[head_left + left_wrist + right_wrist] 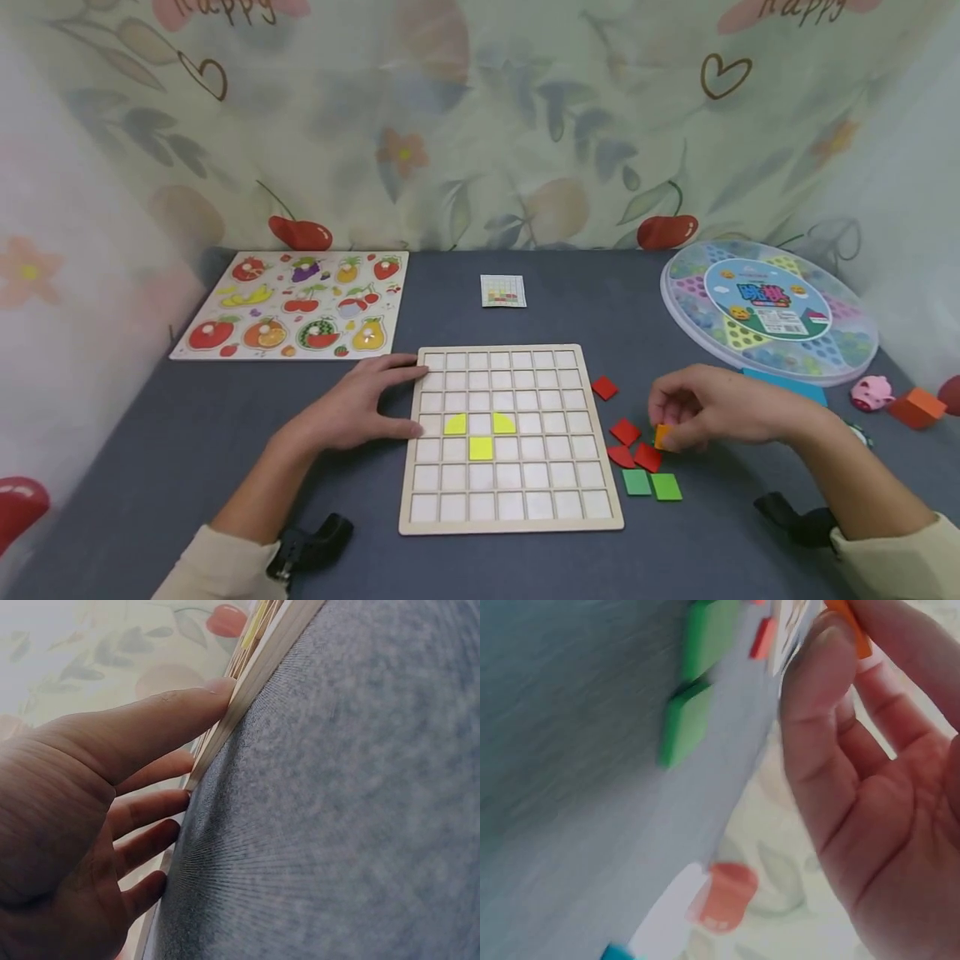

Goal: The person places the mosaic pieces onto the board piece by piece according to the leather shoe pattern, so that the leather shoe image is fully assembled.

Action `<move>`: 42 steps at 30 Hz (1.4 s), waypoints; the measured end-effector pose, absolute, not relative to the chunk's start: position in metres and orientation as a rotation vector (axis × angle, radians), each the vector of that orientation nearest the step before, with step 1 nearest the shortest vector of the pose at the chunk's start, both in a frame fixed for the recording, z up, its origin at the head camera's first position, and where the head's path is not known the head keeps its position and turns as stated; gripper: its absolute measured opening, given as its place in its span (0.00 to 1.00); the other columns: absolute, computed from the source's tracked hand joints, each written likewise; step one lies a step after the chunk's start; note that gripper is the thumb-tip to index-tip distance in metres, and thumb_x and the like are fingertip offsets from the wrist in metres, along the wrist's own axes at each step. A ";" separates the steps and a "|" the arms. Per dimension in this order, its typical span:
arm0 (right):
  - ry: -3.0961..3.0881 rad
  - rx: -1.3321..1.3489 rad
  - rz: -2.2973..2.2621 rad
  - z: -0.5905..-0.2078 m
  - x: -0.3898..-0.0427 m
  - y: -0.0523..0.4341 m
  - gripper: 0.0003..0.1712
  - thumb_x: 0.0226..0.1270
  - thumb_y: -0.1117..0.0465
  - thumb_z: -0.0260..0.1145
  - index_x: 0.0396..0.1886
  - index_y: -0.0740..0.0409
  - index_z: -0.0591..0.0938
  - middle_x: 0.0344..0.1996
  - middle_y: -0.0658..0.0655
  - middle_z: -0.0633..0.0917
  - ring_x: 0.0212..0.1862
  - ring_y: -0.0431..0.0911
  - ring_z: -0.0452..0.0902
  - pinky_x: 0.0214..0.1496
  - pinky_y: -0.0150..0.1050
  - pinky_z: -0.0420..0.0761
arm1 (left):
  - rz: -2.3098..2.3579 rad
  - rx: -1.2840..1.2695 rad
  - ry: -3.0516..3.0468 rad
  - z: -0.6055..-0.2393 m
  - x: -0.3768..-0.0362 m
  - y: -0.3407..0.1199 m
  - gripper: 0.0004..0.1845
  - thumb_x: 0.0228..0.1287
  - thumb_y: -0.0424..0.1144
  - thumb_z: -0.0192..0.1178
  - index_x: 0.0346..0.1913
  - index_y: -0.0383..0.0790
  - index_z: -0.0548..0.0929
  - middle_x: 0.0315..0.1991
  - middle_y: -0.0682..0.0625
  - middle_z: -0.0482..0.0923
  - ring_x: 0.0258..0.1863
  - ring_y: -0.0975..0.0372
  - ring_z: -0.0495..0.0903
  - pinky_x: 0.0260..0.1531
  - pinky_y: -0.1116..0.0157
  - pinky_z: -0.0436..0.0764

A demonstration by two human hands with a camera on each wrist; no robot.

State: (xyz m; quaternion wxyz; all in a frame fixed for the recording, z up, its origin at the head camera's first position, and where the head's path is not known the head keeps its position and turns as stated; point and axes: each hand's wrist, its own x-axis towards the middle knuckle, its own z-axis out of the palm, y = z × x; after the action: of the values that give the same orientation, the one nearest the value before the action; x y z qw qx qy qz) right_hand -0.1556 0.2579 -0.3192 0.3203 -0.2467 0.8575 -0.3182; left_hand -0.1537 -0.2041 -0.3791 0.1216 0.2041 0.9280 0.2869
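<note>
Two hands were on the job. Left hand [358, 408] lay flat against the left edge of the grid board [510, 521], fingers straight and slightly spread, thumb tip on the rim; the left wrist view showed the fingertips [169, 799] butted against the board's side. Good brace, it kept the board from sliding.

Right hand [708, 408] was to the right of the board, thumb and fingers pinching a small orange tile [662, 436] just above the loose pile. Right wrist view was blurred, but the orange tile [847, 626] showed clamped between thumb and forefinger.

Board state: three yellow pieces [480, 433] seated near the middle, two rounded ones in one row and a square centred below them. Loose stock beside the right edge: red tiles [625, 432] and two green tiles [651, 484]. A small pattern card [503, 291] lay behind the board.

My read on doing it well: grip the tile by its edges so the cell stays visible, check the card for cell and orientation, lower it square into the recess, keep the left hand pressing so the board doesn't shift. Avoid knocking the seated yellow pieces.
</note>
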 end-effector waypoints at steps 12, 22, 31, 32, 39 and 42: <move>2.264 -0.749 -0.818 -0.304 -0.170 0.196 0.05 0.67 0.61 0.71 0.40 0.53 0.85 0.27 0.52 0.83 0.31 0.47 0.80 0.35 0.39 0.83 | 0.840 0.602 2.713 -0.379 -0.155 -0.200 0.43 0.60 0.56 0.74 0.76 0.47 0.72 0.79 0.42 0.62 0.77 0.42 0.58 0.70 0.36 0.63; 2.220 -0.833 -0.922 -0.319 -0.187 0.134 0.03 0.67 0.65 0.70 0.39 0.55 0.86 0.27 0.51 0.84 0.29 0.46 0.78 0.38 0.47 0.84 | 0.852 0.578 2.703 -0.384 -0.149 -0.204 0.42 0.60 0.56 0.74 0.76 0.47 0.72 0.79 0.42 0.62 0.77 0.41 0.58 0.70 0.35 0.63; 2.130 -0.844 -0.966 -0.326 -0.183 0.087 0.06 0.67 0.68 0.68 0.40 0.55 0.87 0.29 0.52 0.84 0.29 0.45 0.80 0.40 0.46 0.85 | 0.862 0.568 2.696 -0.385 -0.149 -0.204 0.42 0.60 0.57 0.74 0.76 0.47 0.73 0.78 0.42 0.62 0.76 0.42 0.59 0.70 0.36 0.64; 2.125 -0.850 -0.965 -0.327 -0.183 0.083 0.07 0.67 0.69 0.68 0.40 0.55 0.87 0.29 0.52 0.84 0.29 0.45 0.80 0.40 0.45 0.85 | 0.865 0.573 2.699 -0.384 -0.149 -0.204 0.42 0.60 0.56 0.74 0.75 0.47 0.73 0.78 0.42 0.62 0.76 0.42 0.59 0.70 0.36 0.64; 2.103 -0.892 -0.944 -0.335 -0.181 0.055 0.07 0.65 0.72 0.68 0.38 0.58 0.87 0.27 0.52 0.83 0.27 0.43 0.79 0.36 0.36 0.83 | 0.855 0.614 2.713 -0.379 -0.152 -0.208 0.42 0.60 0.56 0.74 0.75 0.46 0.74 0.78 0.42 0.63 0.76 0.42 0.59 0.70 0.35 0.63; 2.137 -0.886 -0.900 -0.338 -0.178 0.045 0.08 0.64 0.73 0.68 0.37 0.56 0.87 0.25 0.52 0.82 0.25 0.43 0.79 0.34 0.34 0.82 | 0.854 0.627 2.718 -0.379 -0.153 -0.208 0.42 0.60 0.56 0.74 0.75 0.45 0.74 0.78 0.42 0.63 0.76 0.42 0.60 0.70 0.35 0.63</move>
State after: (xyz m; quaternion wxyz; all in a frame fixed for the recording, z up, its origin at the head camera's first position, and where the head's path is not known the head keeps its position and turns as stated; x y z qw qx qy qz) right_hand -0.1781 0.0446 -0.3378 0.3237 -0.3378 0.8145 -0.3431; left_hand -0.1529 -0.2083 -0.3794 0.1120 0.2137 0.9258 0.2909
